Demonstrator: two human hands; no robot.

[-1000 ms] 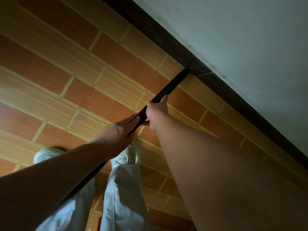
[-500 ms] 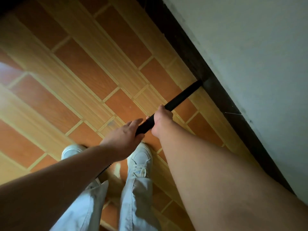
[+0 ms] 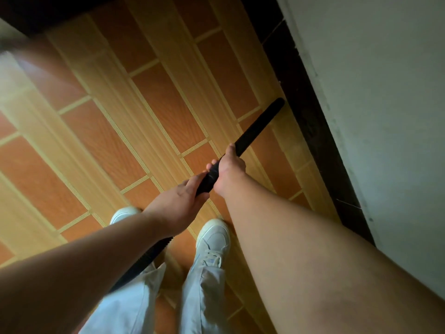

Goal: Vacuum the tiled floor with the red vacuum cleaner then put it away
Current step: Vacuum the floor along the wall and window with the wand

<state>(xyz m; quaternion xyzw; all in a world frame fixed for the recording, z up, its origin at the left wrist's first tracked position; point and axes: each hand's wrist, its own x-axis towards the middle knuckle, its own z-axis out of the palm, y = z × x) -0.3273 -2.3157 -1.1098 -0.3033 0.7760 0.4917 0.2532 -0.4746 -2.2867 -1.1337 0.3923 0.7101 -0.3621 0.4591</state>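
1. Both hands are on the black wand [image 3: 255, 131], which slants up and to the right across the tiled floor [image 3: 149, 112].
2. The right hand [image 3: 227, 169] sits higher on the wand, with its fingers curled tight round it.
3. The left hand [image 3: 178, 203] is just behind, wrapped round the lower end where the ribbed hose [image 3: 144, 259] begins.
4. The wand's tip sits right at the dark skirting [image 3: 303, 121] under the white wall [image 3: 385, 116].
5. Below are white shoes [image 3: 213, 237] and pale trousers [image 3: 202, 292], with the hose trailing past the left leg.
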